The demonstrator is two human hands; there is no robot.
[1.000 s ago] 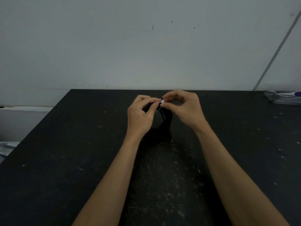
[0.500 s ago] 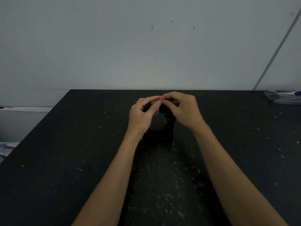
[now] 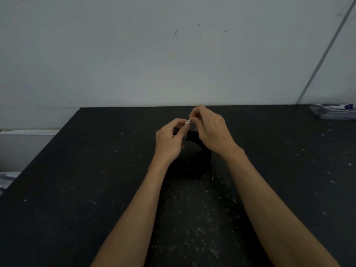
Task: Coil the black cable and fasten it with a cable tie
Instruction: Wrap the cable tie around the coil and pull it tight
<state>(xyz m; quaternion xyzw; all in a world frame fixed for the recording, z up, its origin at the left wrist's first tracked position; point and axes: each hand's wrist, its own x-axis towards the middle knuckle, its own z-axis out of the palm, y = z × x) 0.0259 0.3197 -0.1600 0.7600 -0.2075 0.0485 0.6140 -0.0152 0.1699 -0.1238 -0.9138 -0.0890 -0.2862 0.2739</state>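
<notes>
Writing or labels cannot be read anywhere; the flat packet [image 3: 333, 111] at the far right edge of the table [image 3: 77, 170] is too small to tell. On the table middle stands the black cable [image 3: 194, 151], coiled into a loop, dark and hard to see. Above it the left hand [image 3: 169, 143] and right hand [image 3: 210, 132] both pinch a small white cable tie [image 3: 187, 121].

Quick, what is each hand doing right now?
Left hand: closed, pinching the white cable tie above the coiled black cable.
Right hand: closed, fingertips pinching the same cable tie.
</notes>
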